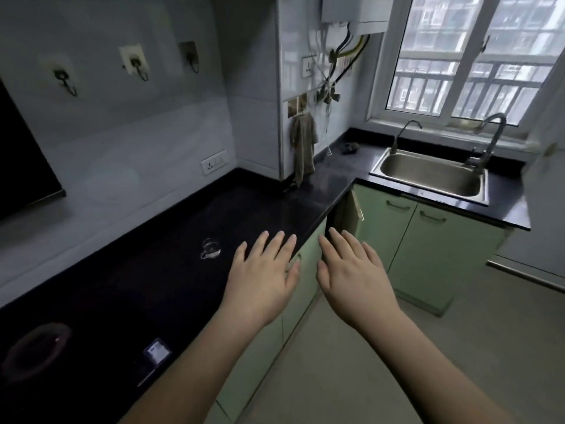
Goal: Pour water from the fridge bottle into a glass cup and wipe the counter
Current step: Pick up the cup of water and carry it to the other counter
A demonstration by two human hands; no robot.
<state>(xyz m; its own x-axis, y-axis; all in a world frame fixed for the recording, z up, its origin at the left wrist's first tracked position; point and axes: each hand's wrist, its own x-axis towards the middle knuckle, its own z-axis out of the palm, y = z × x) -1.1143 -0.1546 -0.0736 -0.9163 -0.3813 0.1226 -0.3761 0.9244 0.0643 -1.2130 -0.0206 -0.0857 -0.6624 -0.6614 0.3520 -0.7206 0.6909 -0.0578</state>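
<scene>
Three metal wall hooks are counted at ten o'clock above a glossy black counter, on which one small clear glass cup is set near the centre, just at nine o'clock of the left hand. One limp grey cloth is hung at twelve o'clock, and one steel sink with two curved taps is seen at two o'clock. Both the left hand and the right hand are spread flat, fingers straight, with nothing held.

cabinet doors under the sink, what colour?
Pale green cabinet doors, with dark handles; the head view shows them.
</scene>
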